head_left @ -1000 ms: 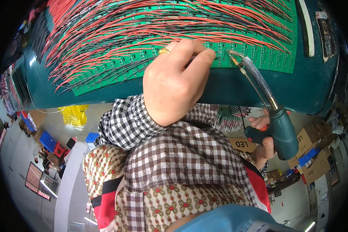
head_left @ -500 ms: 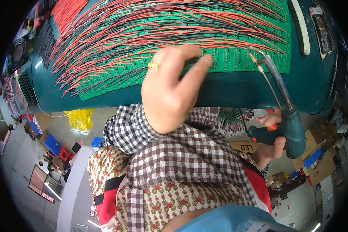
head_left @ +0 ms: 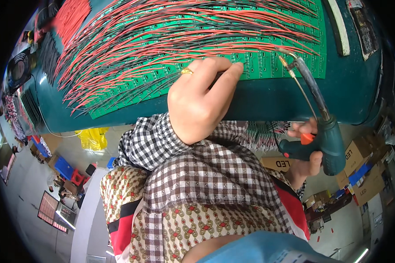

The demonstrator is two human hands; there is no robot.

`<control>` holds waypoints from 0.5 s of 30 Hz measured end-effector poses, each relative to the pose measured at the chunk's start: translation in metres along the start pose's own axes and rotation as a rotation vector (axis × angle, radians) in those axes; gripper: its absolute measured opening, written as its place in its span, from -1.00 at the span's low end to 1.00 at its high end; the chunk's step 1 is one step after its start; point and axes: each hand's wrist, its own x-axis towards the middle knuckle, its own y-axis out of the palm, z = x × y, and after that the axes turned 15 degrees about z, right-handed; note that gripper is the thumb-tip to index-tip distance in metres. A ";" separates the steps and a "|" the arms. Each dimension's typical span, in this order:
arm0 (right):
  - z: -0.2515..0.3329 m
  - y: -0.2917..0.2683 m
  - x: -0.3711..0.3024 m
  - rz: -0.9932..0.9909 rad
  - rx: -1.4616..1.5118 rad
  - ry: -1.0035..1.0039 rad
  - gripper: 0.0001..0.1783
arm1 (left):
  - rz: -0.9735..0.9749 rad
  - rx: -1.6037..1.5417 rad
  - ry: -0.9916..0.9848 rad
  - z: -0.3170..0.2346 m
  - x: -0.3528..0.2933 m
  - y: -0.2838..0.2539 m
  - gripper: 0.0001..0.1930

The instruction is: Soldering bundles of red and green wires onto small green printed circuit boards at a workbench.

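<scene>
Two bare hands: left hand (head_left: 199, 103) with one gold ring (head_left: 187, 71), right hand (head_left: 303, 151) around one dark green pistol-shaped soldering gun (head_left: 322, 131). One dark teal surface (head_left: 272, 98). One large sheet of bright green circuit boards (head_left: 267, 65), far side. Red and black wires (head_left: 162, 39) across it, too many to count. One yellow plastic bag (head_left: 92, 138), near left. Several brown cardboard boxes (head_left: 360, 171), near right.

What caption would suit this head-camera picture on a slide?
Left hand presses on a green circuit board strung with red and black wires; right hand holds a soldering gun near its edge.
</scene>
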 end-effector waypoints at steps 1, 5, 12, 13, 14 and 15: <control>0.001 0.000 -0.001 0.003 -0.002 0.002 -0.11 | 0.000 -0.001 -0.002 0.000 0.000 -0.001 -0.71; 0.001 0.000 -0.005 0.006 0.000 0.015 -0.09 | 0.043 -0.013 -0.046 -0.003 0.000 -0.005 -0.69; 0.012 0.008 0.000 0.074 -0.227 0.063 -0.11 | 0.042 -0.054 -0.068 -0.002 0.000 -0.004 -0.68; 0.016 0.012 0.000 0.039 -0.155 0.129 -0.21 | 0.039 -0.056 -0.069 -0.001 0.000 -0.004 -0.68; 0.018 0.014 -0.001 0.007 -0.083 0.195 -0.30 | 0.043 -0.052 -0.066 -0.001 0.000 -0.004 -0.68; 0.017 0.012 0.000 0.011 -0.084 0.195 -0.30 | 0.046 -0.049 -0.062 0.000 -0.001 -0.005 -0.68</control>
